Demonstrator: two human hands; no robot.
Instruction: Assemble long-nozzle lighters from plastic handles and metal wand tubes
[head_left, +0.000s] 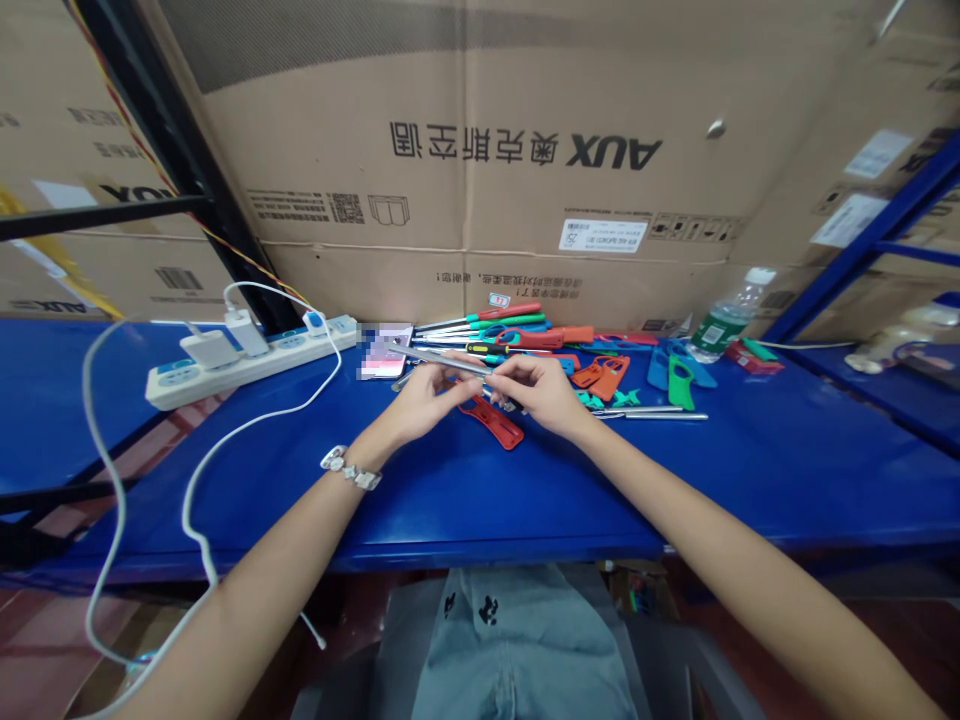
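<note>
A thin silvery metal tube (435, 354) is held above the blue table, slanting left from my fingers. My left hand (427, 398) is closed around its middle. Thumb and fingers of my right hand (546, 392) pinch at its right end; small parts under the fingertips are too small to make out. Just below my hands lies a red plastic handle shell (496, 426). Behind them are a yellow-and-black screwdriver (487, 349) and several long-necked lighters with red and green handles (506, 318). Orange shells (604, 377) and green clip-like pieces (619, 399) lie right of my right hand.
A white power strip (255, 362) with chargers and trailing white cables (196, 490) occupies the left. A phone (390, 352) lies at the back. On the right are metal tubes (652, 412), blue and green shells (681, 382) and a bottle (726, 320). Cardboard (480, 180) stands behind.
</note>
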